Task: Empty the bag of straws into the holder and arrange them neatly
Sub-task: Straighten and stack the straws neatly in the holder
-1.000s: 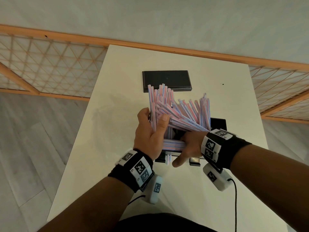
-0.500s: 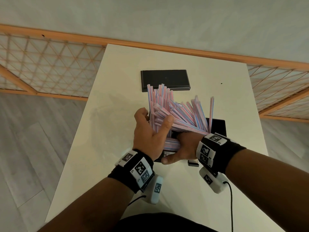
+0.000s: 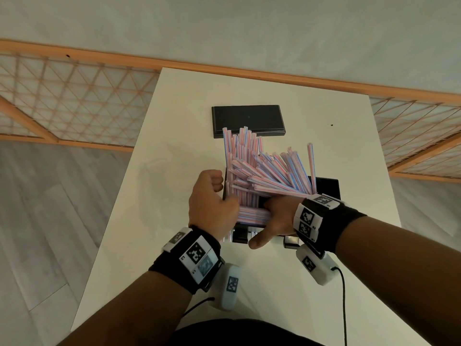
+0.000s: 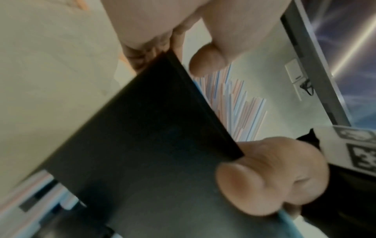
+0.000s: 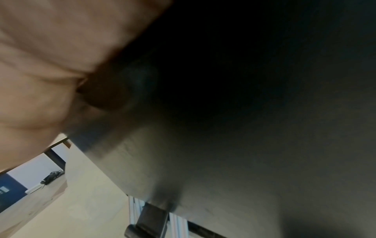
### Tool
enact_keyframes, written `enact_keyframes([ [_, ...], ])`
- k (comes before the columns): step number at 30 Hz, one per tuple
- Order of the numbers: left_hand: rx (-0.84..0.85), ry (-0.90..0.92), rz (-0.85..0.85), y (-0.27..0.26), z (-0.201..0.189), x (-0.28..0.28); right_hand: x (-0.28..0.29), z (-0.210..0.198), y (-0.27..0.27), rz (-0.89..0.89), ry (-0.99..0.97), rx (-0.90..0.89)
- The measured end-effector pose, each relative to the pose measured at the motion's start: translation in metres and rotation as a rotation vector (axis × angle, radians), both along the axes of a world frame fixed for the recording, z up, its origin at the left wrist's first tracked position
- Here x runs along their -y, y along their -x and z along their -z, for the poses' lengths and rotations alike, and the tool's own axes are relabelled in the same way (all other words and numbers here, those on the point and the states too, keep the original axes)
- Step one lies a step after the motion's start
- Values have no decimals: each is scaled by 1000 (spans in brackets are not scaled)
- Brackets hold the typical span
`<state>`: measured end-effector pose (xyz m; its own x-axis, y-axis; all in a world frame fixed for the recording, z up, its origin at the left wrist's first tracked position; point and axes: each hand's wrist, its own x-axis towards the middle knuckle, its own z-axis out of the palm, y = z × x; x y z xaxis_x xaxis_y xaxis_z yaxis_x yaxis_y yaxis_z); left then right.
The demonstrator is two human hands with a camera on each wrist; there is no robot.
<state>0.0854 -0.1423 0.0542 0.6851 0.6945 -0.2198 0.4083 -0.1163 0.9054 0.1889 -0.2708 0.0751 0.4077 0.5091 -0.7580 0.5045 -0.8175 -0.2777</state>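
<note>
Many straws (image 3: 264, 171) are fanned loosely above both hands' curled fingers (image 3: 217, 182) gripping the holder (image 3: 326, 187); some could be spilled onto the tabletop (image 3: 174, 171) if jolted.

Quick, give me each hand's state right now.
Left hand: fingers curled around the left side of the straws at the holder.
Right hand: at the holder's front, fingers hidden; cannot tell.

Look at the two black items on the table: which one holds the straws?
The black holder between the two hands, nearer the person, holds the straws. The flat black lid lies farther back on the table, with nothing in it.
</note>
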Motion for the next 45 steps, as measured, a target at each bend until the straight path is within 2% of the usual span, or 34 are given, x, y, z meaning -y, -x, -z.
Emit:
enact_keyframes([
  [2, -67, -140, 59, 1, 3, -2, 1, -1, 0, 13, 6, -16],
  [7, -79, -287, 92, -1, 3, -10, 6, -1, -2, 52, -73, -49],
  [12, -64, -389, 109, -2, 2, -14, 12, 7, 2, 81, -182, 50],
  [15, -46, -443, 118, -1, 0, -15, 14, 3, 2, 72, -164, 100],
  [21, -1, -449, 60, -6, -22, -17, 20, -15, 11, 28, -259, 173],
  [25, 117, -490, -15, -10, -53, -24, 28, -25, 19, 8, -355, 218],
  [28, 333, -527, -97, -11, -85, -25, 33, -35, 23, 15, -433, 268],
  [31, 598, -462, -138, -10, -118, -23, 40, -46, 25, 119, -608, 318],
  [34, 783, -402, -78, -8, -141, -16, 40, -63, 24, 288, -864, 388],
  [36, 816, -318, -26, -10, -143, -9, 36, -75, 20, 282, -946, 453],
  [39, 752, -157, 19, -12, -134, 1, 32, -78, 17, 198, -986, 431],
  [41, 677, -70, 47, -11, -122, 1, 34, -65, 14, 155, -914, 462],
  [42, 642, -11, 9, -11, -115, -3, 37, -56, 12, 136, -810, 457],
  [45, 536, 198, -235, -15, -86, -21, 42, -29, 13, -2, -430, 421],
])
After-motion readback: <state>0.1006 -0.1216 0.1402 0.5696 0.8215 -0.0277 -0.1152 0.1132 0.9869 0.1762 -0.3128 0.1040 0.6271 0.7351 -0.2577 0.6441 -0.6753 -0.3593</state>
